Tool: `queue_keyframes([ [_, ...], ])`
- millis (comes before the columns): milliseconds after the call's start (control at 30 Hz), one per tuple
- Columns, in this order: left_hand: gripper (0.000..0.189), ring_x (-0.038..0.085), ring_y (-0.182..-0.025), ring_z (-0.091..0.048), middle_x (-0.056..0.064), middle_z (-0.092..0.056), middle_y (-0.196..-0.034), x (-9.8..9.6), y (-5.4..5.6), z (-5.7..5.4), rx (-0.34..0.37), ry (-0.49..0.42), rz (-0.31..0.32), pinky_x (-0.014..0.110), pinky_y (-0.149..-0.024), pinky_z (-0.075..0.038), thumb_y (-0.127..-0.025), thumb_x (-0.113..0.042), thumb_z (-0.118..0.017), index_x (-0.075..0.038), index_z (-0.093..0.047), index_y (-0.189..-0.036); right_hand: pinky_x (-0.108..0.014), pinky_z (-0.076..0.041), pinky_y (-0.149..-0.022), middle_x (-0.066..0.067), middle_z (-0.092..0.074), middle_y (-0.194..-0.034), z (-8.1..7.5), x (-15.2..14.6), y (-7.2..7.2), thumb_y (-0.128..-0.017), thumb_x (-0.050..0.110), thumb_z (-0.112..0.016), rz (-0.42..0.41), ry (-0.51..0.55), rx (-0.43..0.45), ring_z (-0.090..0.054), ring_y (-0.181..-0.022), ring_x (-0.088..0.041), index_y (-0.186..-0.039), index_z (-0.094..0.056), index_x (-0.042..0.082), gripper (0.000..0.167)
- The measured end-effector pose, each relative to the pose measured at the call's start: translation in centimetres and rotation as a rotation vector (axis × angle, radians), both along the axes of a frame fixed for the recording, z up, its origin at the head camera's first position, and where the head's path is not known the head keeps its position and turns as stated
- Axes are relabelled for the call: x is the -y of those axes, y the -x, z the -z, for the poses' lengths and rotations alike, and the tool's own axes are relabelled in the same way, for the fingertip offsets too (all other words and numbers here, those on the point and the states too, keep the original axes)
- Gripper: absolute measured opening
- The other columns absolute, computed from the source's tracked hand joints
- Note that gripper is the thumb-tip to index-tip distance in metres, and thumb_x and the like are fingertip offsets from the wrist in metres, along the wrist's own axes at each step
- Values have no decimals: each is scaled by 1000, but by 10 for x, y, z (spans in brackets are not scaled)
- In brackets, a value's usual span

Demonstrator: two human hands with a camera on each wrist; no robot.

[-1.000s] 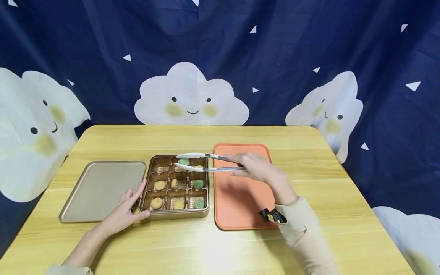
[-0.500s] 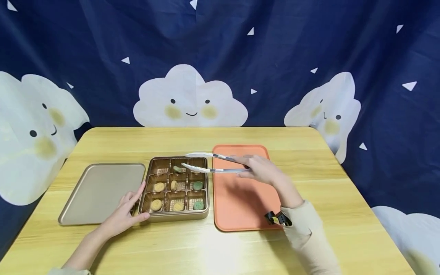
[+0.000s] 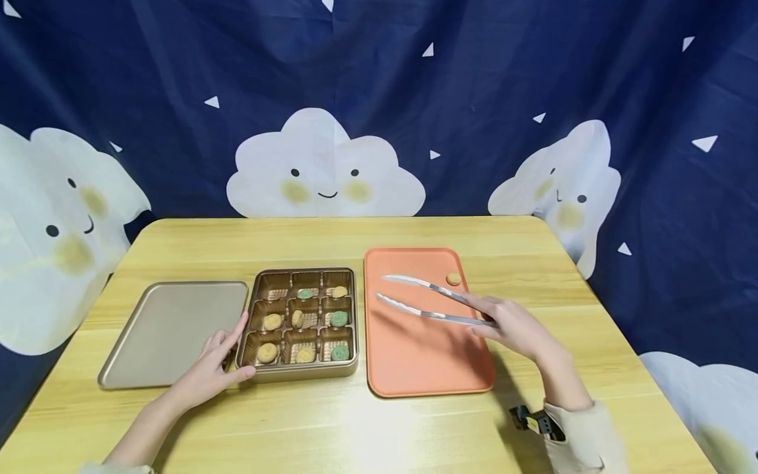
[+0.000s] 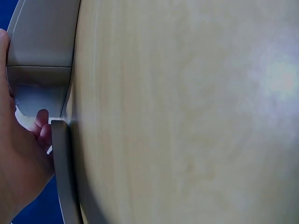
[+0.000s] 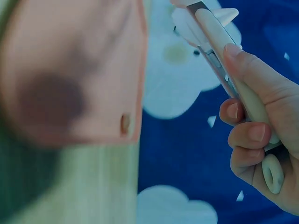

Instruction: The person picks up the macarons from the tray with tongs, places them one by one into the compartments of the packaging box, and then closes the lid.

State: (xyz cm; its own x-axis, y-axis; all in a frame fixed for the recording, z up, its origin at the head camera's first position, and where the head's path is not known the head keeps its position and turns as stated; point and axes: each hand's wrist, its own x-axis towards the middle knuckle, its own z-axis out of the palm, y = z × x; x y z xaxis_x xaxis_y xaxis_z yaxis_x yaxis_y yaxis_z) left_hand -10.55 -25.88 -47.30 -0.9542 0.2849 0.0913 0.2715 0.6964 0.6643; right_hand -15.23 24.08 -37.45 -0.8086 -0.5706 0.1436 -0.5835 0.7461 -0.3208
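Observation:
My right hand (image 3: pixel 515 326) grips a pair of metal tongs (image 3: pixel 444 316) by the handle end, fingers curled round it in the right wrist view. The tongs' scalloped white tips stand apart, with nothing between them, over the orange tray (image 3: pixel 426 372). A round yellow cookie (image 3: pixel 453 278) lies near that tray's back right corner. My left hand (image 3: pixel 207 368) rests at the front left corner of a gold tin (image 3: pixel 302 374), index finger along its left side and thumb at its front. Yellow and green cookies (image 3: pixel 340 353) sit singly in the brown insert's compartments; the back left one holds none.
A flat gold lid (image 3: pixel 177 332) lies left of the tin, close beside my left hand. The wooden table (image 3: pixel 308 434) runs back to a dark blue curtain (image 3: pixel 474 85) printed with clouds.
The tongs have let go of a green cookie, which now lies in the back middle compartment. My right hand has moved right with the tongs, over the orange tray. The left hand stays put.

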Motion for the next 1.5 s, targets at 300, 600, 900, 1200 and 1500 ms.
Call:
queue_keyframes([
  [300,96,20,-83,-30,8,-38,-91,1,0,0,-6,-4,0,35,-65,-34,-76,-25,-71,-19,-7,-148,-20,-30,-49,11,-36,-65,17,-48,-14,-75,16,-73,116,44,-24,-30,-54,0,-123,-55,-2,55],
  [600,95,21,-85,-31,9,-39,-92,2,0,-3,-4,0,-2,37,-66,-36,-78,-25,-71,-16,-7,-148,-22,-29,-51,9,-37,-66,26,-74,-14,-73,16,-74,195,25,-71,-31,-56,-1,-123,-53,-5,57],
  [900,96,21,-84,-29,8,-38,-91,2,-4,-1,-4,-3,-11,34,-65,-34,-76,-24,-72,-14,-8,-147,-23,-30,-50,6,-37,-65,31,-83,-3,-77,15,-71,224,54,40,-30,-53,-1,-125,-50,-7,57],
  [1200,96,21,-84,-29,8,-37,-90,0,-1,-1,1,-3,-1,35,-65,-34,-77,-25,-71,-16,-8,-148,-24,-31,-51,4,-38,-65,30,-88,1,-80,17,-70,246,34,70,-32,-54,-4,-126,-48,-9,57],
  [1500,96,20,-82,-28,7,-36,-88,-1,-1,0,-2,-13,3,34,-65,-32,-77,-24,-71,-15,-8,-148,-26,-32,-53,3,-39,-64,23,-87,4,-81,18,-68,300,-21,127,-35,-54,-9,-128,-46,-8,58],
])
